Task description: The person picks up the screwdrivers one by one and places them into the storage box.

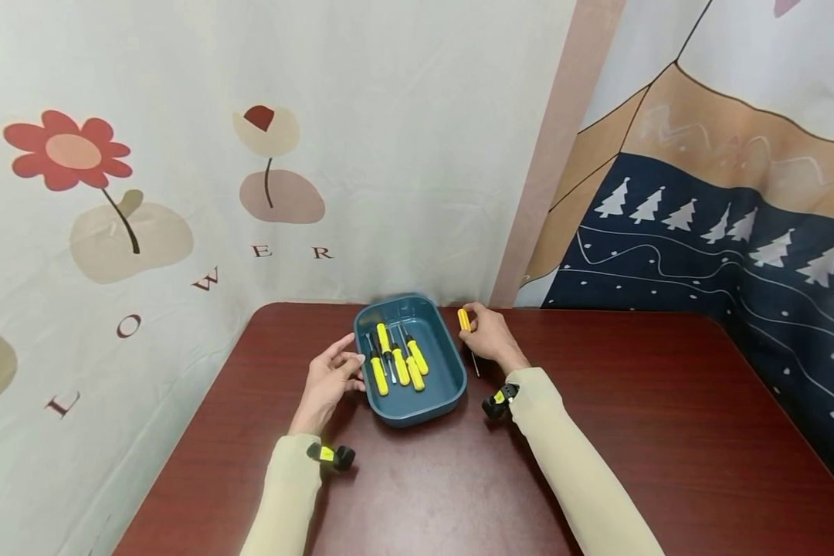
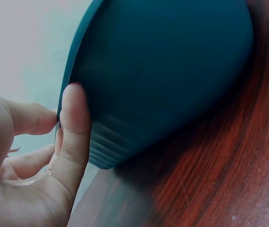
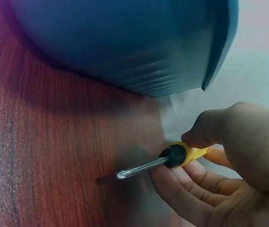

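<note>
A dark blue rectangular plastic bin (image 1: 406, 413) stands near the table's back edge. Several screwdrivers (image 1: 399, 367) with yellow handles lie inside it, pointing different ways. At the bin's left side, my left hand (image 1: 328, 386) pinches the rim; the left wrist view shows one digit flat on the outer wall (image 2: 163, 61) and another at the rim's edge. Just right of the bin, my right hand (image 1: 489, 336) grips another screwdriver (image 3: 174, 155) by its yellow handle. Its metal shaft, with a cross-shaped tip, points down towards the table and towards me. The palm partly covers the handle.
The reddish-brown wooden table (image 1: 632, 432) extends to both sides and in front of the bin. Right behind its back edge hangs a printed curtain (image 1: 403, 154). A small black camera is strapped to each wrist.
</note>
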Tool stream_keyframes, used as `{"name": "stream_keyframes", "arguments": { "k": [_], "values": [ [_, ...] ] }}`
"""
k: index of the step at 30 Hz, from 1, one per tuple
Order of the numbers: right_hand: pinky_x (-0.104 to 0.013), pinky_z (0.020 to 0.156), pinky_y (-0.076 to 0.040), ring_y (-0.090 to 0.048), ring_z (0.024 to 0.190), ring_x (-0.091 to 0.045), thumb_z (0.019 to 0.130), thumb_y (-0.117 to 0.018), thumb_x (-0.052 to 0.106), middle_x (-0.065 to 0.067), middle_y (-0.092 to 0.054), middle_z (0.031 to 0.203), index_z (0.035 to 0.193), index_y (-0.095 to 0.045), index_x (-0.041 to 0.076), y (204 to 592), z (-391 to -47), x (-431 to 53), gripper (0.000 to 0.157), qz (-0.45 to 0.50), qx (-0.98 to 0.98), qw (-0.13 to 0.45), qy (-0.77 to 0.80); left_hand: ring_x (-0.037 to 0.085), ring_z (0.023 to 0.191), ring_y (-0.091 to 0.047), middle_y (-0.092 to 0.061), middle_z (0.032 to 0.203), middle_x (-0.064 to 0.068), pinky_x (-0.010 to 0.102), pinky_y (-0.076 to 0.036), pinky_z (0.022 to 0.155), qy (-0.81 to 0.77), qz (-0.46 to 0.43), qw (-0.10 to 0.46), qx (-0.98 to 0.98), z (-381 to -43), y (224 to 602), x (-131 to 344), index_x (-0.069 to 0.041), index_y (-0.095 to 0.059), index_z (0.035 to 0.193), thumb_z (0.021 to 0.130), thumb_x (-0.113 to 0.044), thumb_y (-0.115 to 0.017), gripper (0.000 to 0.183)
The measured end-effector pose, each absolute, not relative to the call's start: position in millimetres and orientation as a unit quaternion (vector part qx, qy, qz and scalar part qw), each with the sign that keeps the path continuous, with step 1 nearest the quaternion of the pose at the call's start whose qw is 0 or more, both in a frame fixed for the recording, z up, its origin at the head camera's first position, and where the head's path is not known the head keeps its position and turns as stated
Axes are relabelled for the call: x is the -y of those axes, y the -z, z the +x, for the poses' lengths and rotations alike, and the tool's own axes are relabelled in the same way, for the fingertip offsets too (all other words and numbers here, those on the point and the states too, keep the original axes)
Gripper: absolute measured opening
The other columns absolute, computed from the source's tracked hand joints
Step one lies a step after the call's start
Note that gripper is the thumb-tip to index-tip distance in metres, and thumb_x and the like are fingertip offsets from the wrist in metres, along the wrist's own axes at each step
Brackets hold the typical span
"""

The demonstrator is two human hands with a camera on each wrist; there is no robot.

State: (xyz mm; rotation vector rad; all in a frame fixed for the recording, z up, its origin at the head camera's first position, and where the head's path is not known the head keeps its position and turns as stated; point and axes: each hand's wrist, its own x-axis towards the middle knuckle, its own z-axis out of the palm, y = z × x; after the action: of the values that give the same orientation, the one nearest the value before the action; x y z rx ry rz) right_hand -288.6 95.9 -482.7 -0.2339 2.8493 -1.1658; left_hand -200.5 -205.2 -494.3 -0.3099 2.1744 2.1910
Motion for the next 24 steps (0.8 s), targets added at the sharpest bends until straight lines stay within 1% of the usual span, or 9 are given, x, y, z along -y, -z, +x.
{"name": "stream_keyframes", "arguments": {
  "k": [4, 8, 12, 20, 24],
  "values": [
    [-0.027, 0.068, -0.053, -0.06, 0.084, -0.022, 0.094, -0.07, 0.014, -0.012, -0.064, 0.102, 0.145, -0.052, 0.01, 481, -287, -97, 0.055, -0.075, -0.917, 0.026, 0.392, 0.013, 0.068, -0.061, -0.062, 0.097, 0.003, 0.027, -0.061, 0.059, -0.706, -0.101, 0.019, -0.701, -201, 494, 206, -0.015, -0.046, 0.155, 0.101, -0.007, -0.063, 0.057],
    [-0.026, 0.066, -0.055, -0.061, 0.085, -0.023, 0.094, -0.07, 0.014, -0.013, -0.064, 0.105, 0.146, -0.052, 0.011, 478, -285, -97, 0.055, -0.074, -0.912, 0.023, 0.402, 0.014, 0.068, -0.061, -0.063, 0.095, 0.002, 0.027, -0.061, 0.059, -0.71, -0.104, 0.021, -0.697, -200, 494, 206, -0.016, -0.046, 0.154, 0.1, -0.006, -0.064, 0.058],
    [-0.026, 0.064, -0.056, -0.062, 0.085, -0.023, 0.094, -0.069, 0.013, -0.014, -0.065, 0.107, 0.146, -0.052, 0.013, 474, -284, -96, 0.055, -0.078, -0.909, 0.014, 0.409, 0.014, 0.07, -0.061, -0.063, 0.096, 0.004, 0.027, -0.061, 0.06, -0.711, -0.108, 0.022, -0.695, -199, 495, 206, -0.017, -0.048, 0.153, 0.1, -0.007, -0.065, 0.058],
    [-0.025, 0.062, -0.054, -0.061, 0.083, -0.023, 0.093, -0.068, 0.012, -0.012, -0.064, 0.104, 0.146, -0.052, 0.013, 462, -284, -95, 0.055, -0.095, -0.907, -0.007, 0.409, 0.013, 0.07, -0.061, -0.063, 0.102, 0.011, 0.026, -0.061, 0.059, -0.711, -0.106, 0.02, -0.695, -198, 496, 206, -0.016, -0.047, 0.153, 0.1, -0.007, -0.065, 0.057],
    [-0.026, 0.062, -0.054, -0.061, 0.081, -0.023, 0.094, -0.068, 0.014, -0.011, -0.064, 0.104, 0.147, -0.051, 0.015, 455, -284, -94, 0.056, -0.097, -0.909, -0.007, 0.406, 0.012, 0.069, -0.061, -0.063, 0.101, 0.009, 0.026, -0.061, 0.059, -0.712, -0.103, 0.02, -0.694, -198, 495, 206, -0.015, -0.047, 0.154, 0.1, -0.007, -0.065, 0.057]
  ]
}}
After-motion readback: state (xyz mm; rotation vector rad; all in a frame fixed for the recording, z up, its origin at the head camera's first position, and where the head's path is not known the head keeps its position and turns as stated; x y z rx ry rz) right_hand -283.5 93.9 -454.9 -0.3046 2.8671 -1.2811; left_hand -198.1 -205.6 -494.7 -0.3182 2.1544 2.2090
